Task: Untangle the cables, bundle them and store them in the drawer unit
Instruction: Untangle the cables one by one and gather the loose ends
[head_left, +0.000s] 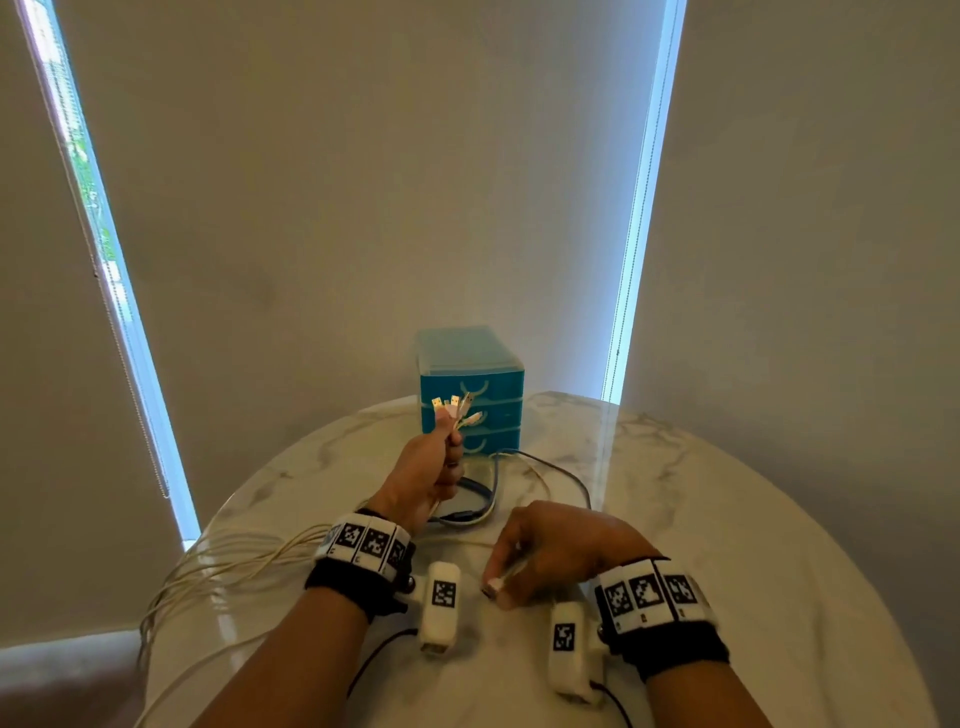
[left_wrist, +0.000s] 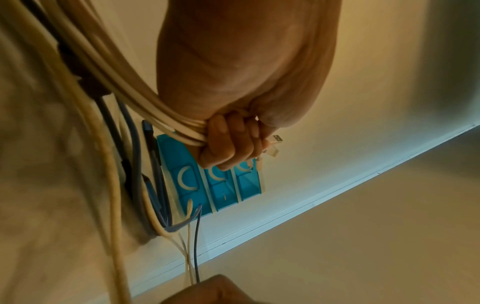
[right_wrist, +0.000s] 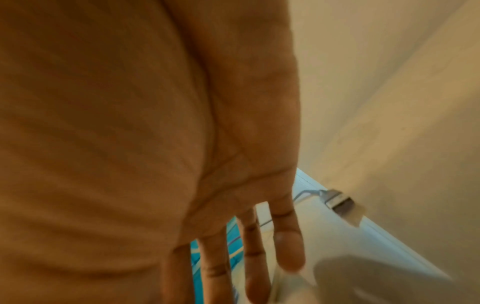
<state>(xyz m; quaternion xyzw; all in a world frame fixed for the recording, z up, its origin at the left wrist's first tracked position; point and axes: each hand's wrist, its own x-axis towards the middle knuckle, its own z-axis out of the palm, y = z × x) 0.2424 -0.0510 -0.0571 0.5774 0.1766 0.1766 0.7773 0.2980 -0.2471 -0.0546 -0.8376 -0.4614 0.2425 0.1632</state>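
A: Far left. Loops of cream cable (head_left: 208, 571) are noted hanging over the edge of the marble table (head_left: 727, 519). Several strands; an exact count cannot be made.

B: Next, the left hand (head_left: 423, 475). It is raised, clenched round a bunch of cream cables, with the plug ends (head_left: 454, 408) fanned out above the fist. About five plugs are counted from the head view; the wrist view shows fewer clearly.

A: Behind it?

B: One blue drawer unit (head_left: 470, 389), at the back of the table. Three drawers are counted, all appearing closed. No cable is stored yet.

A: Centre of the table?

B: A loose tangle of dark blue and grey cables (head_left: 483, 499) is lying between the unit and the hands. Perhaps two or three; the count is uncertain.

A: The right hand (head_left: 550, 553)?

B: Low over the table. A single white plug (head_left: 492, 586) is pinched between thumb and forefinger; the other fingers are seen outstretched in the wrist view.

A: Step in hand?

B: Judged as gathering: the ends are being collected so that the cream cables can be laid parallel. Untangling is only partly done.

A: Next move?

B: The pinched plug probably needs to be brought up to the bunch, the hanging loops drawn in without snagging, then the bundle coiled and a drawer opened.
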